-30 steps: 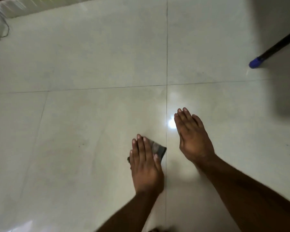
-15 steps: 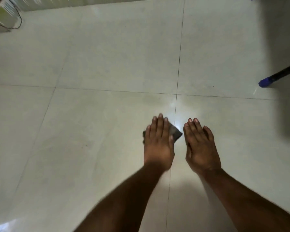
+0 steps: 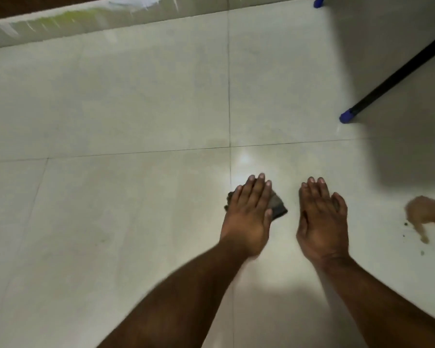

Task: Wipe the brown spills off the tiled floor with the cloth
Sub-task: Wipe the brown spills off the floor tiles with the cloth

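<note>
My left hand point(image 3: 249, 214) lies flat with straight fingers on a small dark cloth point(image 3: 278, 205), pressing it onto the pale tiled floor point(image 3: 136, 109). Only the cloth's right corner and a bit of its left edge show past the hand. My right hand point(image 3: 323, 219) rests flat on the bare tile a little to the right of the cloth, fingers straight and together. A brown spill point(image 3: 425, 214) with dark specks around it lies on the floor at the right edge, well to the right of my right hand.
A black leg with a blue foot point(image 3: 347, 118) slants down onto the floor at the upper right, with a dark shadow behind it. A second blue foot point(image 3: 319, 2) shows at the top edge. The wall's pale skirting point(image 3: 86, 18) runs along the top left.
My left hand has slid the cloth forward and to the right, closer to the tile joint. The view shifted, so the brown spill at the right shows more fully.
</note>
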